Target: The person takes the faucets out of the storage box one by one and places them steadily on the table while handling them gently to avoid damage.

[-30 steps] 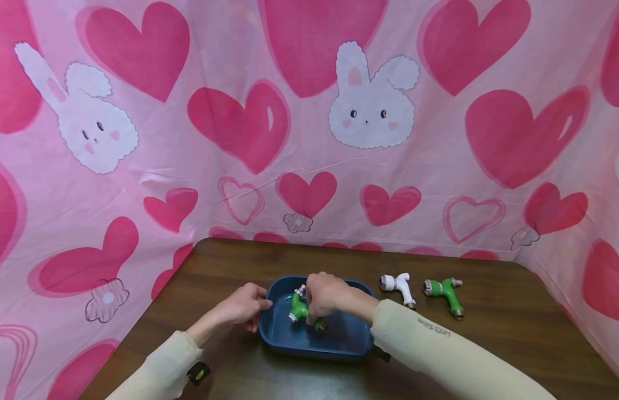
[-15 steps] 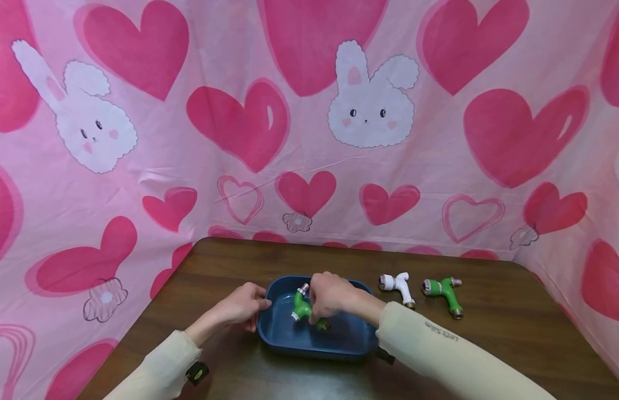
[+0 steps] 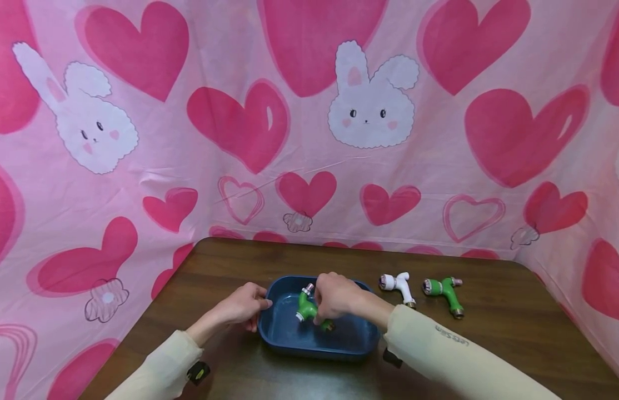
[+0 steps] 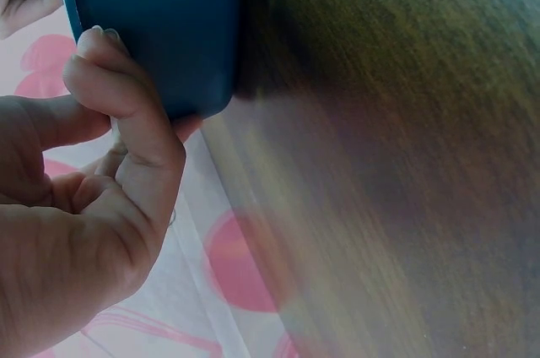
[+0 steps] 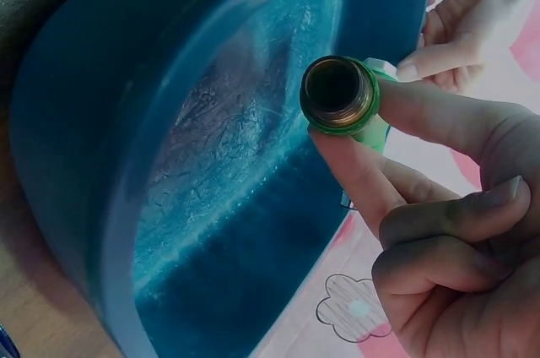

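My right hand [image 3: 335, 299] pinches a green tap [image 3: 306, 306] between thumb and fingers, over the inside of a dark blue basin [image 3: 314, 352]. In the right wrist view the tap's brass threaded end [image 5: 339, 92] faces the camera, its round opening visible. The rest of the tap is partly hidden behind my fingers. My left hand [image 3: 243, 304] grips the basin's left rim, thumb on the inner side; in the left wrist view its fingers are bent against the basin wall [image 4: 160, 29]. A shiny, rippled surface that looks like water shows inside the basin.
To the right of the basin lie a white tap [image 3: 402, 289] and another green tap [image 3: 448, 294] on the brown wooden table [image 3: 229, 258]. A pink cloth [image 3: 309, 161] with hearts and rabbits hangs behind the table and along its sides.
My right hand and the green tap have shifted slightly to the right within the basin. The left hand, the basin and the two taps on the table have stayed put.
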A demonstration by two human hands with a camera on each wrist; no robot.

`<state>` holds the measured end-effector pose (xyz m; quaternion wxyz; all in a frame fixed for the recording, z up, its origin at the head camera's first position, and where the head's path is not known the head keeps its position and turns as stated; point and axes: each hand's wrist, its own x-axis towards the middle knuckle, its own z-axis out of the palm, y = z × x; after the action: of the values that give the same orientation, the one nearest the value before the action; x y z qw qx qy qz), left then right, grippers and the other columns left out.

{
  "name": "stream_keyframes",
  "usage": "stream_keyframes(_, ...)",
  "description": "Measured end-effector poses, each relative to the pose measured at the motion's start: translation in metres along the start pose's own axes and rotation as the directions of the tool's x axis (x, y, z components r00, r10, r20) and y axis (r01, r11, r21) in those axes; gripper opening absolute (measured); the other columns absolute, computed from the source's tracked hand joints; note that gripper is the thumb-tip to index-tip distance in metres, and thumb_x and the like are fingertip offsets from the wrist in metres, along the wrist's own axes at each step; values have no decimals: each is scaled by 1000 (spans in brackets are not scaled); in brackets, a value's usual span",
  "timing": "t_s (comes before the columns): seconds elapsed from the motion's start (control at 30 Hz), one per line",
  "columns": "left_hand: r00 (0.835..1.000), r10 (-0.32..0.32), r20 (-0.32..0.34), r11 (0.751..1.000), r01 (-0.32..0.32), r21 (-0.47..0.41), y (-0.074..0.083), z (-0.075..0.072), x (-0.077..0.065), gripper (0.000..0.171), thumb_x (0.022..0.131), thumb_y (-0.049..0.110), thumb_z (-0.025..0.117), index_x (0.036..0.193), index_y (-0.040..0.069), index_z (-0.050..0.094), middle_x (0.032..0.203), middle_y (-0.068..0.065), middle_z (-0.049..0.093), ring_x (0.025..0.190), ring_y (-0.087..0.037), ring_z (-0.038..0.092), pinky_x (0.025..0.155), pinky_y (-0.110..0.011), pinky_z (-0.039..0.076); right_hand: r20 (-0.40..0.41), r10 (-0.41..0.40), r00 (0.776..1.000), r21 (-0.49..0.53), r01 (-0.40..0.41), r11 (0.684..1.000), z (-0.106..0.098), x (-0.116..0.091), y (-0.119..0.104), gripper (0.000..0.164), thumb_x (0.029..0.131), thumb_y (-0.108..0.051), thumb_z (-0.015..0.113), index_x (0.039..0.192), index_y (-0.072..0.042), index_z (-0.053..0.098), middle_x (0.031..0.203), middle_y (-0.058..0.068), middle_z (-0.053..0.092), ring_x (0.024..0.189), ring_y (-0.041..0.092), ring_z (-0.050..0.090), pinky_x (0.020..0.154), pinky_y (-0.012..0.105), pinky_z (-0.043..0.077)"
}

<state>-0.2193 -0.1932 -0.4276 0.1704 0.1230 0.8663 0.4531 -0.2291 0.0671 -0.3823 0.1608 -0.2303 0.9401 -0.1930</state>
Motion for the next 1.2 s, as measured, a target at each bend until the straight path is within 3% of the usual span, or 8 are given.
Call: stream_keyframes(1.2, 1000, 3, 5, 1000, -3, -20, -1, 0, -3, 23, 105, 10, 64, 121, -6, 68, 59, -11, 62, 43, -13, 58, 45, -25, 53, -70, 0, 998, 15, 1, 1000, 0, -22, 14, 33, 78, -24, 96, 63, -17, 68, 62, -4, 62, 61, 13, 56, 55, 30, 48)
